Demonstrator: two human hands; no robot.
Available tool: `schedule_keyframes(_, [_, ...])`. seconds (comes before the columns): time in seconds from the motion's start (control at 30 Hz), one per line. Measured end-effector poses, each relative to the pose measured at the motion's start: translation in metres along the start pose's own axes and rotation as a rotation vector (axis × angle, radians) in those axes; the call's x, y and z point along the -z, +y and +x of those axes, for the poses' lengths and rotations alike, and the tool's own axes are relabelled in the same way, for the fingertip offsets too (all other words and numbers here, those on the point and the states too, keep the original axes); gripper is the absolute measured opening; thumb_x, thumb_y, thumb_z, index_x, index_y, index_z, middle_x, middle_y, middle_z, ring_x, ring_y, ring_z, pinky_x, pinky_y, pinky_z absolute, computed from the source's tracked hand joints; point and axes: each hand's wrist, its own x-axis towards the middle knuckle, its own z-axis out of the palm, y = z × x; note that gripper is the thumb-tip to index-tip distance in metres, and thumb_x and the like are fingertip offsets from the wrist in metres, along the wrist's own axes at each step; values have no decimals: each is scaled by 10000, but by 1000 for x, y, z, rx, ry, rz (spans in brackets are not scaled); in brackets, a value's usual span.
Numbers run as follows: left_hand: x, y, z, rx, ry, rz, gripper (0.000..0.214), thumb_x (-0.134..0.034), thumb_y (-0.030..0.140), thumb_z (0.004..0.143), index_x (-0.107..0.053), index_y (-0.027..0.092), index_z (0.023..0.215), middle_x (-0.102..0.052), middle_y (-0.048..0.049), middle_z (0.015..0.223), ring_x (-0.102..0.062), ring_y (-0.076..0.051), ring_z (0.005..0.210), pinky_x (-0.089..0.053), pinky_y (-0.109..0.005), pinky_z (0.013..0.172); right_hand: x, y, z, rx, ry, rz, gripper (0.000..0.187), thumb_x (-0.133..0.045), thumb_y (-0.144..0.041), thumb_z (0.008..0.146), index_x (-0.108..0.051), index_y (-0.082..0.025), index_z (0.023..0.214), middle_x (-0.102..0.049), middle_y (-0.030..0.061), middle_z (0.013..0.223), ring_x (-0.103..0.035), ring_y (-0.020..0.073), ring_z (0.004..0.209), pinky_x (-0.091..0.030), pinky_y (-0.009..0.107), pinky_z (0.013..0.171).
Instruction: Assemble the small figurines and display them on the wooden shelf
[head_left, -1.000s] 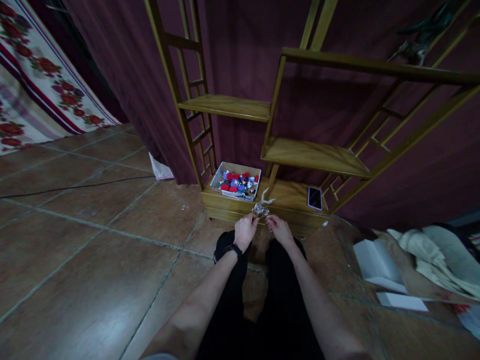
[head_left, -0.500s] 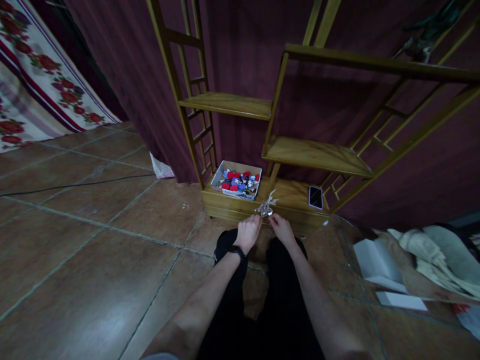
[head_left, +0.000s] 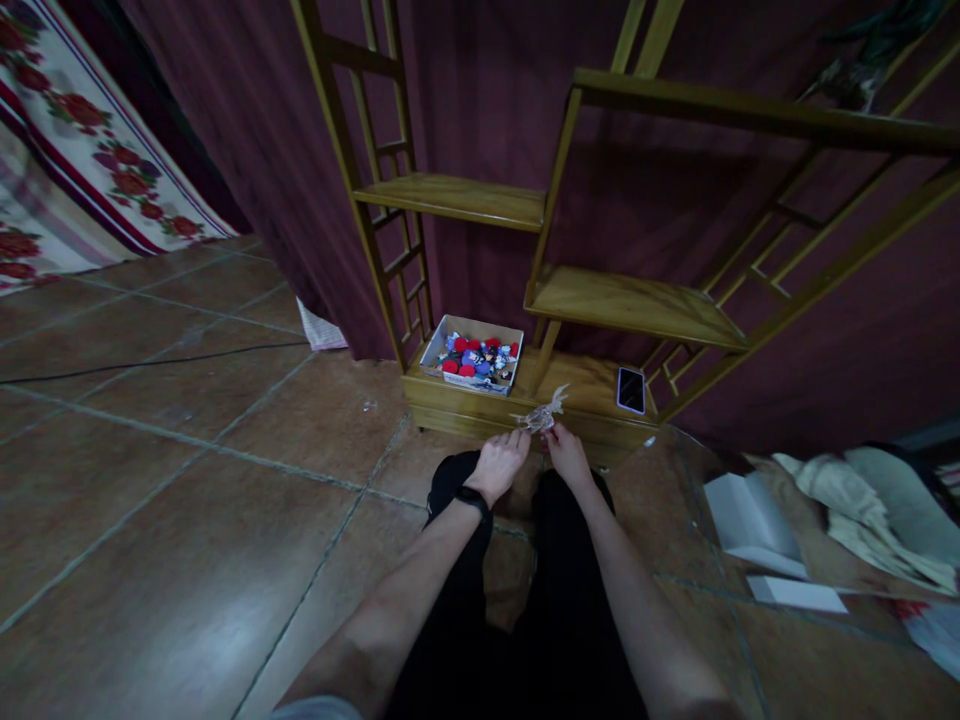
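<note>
Between my two hands is a small, clear, shiny piece [head_left: 541, 414] with pale branching prongs like antlers; its exact kind is hard to make out. My left hand [head_left: 504, 460], with a dark band on the wrist, has its fingers closed at the lower left of the piece. On the other side, my right hand [head_left: 567, 452] pinches its lower right edge. Both hands are above my knees, just in front of the low wooden cabinet base. Beyond them an open cardboard box [head_left: 480, 385] sits on that base, filled with small red, blue and white items.
A wooden shelf unit [head_left: 461, 200] stands ahead against a dark red curtain [head_left: 480, 70]. A phone [head_left: 631, 390] lies on its base at the right. White box pieces [head_left: 754, 525] and crumpled cloth [head_left: 847, 505] lie on the floor at right. A black cable [head_left: 165, 361] crosses the tiles at left.
The clear piece has turned in my hands, its prongs now leaning further right. My hands stay close together in nearly the same place. The view has tilted slightly.
</note>
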Motion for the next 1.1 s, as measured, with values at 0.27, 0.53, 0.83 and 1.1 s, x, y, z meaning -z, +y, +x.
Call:
schedule_keyframes(0.27, [-2, -1, 1, -53, 3, 28, 271, -374, 85, 859, -473, 125, 1109, -596, -117, 956, -575, -210, 895, -419, -321, 739, -1, 4, 0, 20, 3, -33, 178, -405, -259, 863, -571, -229, 921, -670, 31, 789, -644, 167, 704, -457, 246, 663])
schedule_keyframes(0.53, [-3, -1, 0, -53, 21, 67, 291, -390, 78, 850, -469, 112, 1127, -603, -123, 944, -587, -209, 880, -421, -315, 733, -2, 3, 0, -1, 6, -62, 157, -432, -251, 859, -578, -236, 914, -681, 35, 790, -649, 171, 706, -459, 254, 691])
schedule_keyframes(0.83, [-10, -3, 1, -82, 78, 147, 302, -427, 64, 834, -468, 83, 1133, -607, -118, 899, -609, -195, 818, -441, -303, 681, -1, 3, 2, -36, -31, -77, 160, -420, -260, 878, -573, -214, 891, -689, 34, 798, -653, 149, 682, -468, 232, 676])
schedule_keyframes(1.1, [-10, -4, 1, -103, 73, 140, 293, -417, 66, 838, -470, 84, 1126, -615, -117, 885, -609, -204, 821, -445, -315, 685, -3, 7, 4, -47, -22, -64, 165, -430, -253, 869, -581, -223, 929, -689, 32, 794, -656, 154, 683, -476, 246, 690])
